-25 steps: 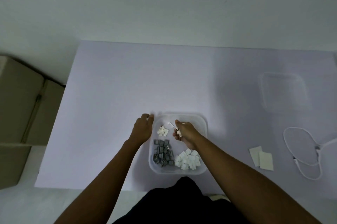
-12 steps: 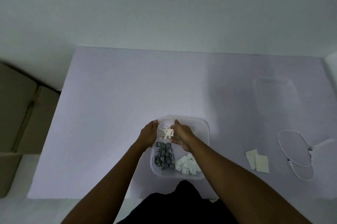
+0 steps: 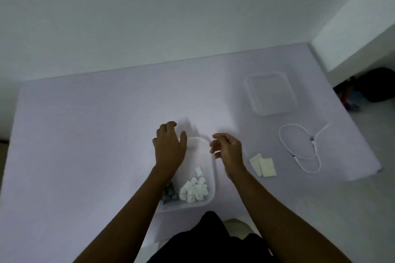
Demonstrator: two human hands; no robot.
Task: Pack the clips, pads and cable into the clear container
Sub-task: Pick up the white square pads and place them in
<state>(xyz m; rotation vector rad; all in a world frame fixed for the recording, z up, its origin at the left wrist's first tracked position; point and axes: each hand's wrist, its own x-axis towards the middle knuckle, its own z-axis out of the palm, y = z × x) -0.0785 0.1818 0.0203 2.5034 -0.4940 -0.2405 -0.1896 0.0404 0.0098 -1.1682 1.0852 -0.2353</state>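
Left hand [image 3: 170, 147]: fingers slack, apart, over container's far-left corner; contact unclear.
Right hand [image 3: 228, 151]: loosely curled, seemingly empty (blurred), just right of container [image 3: 212, 177].
Clips [image 3: 193, 191] inside, near end.
Pads [image 3: 264, 164] and cable [image 3: 299, 149] lie on table [image 3: 96, 134], further right.
Container's long axis runs away from person.
Risk: left forearm over near end could knock container, spilling clips; springy cable loop may catch rim.

Plain indoor room of uncertain kind, bare white wall [image 3: 171, 16] behind a pale lilac tabletop [image 3: 85, 134], white ledge [image 3: 352, 23] at right, dark object [image 3: 376, 87] on the floor [image 3: 376, 134] beyond.
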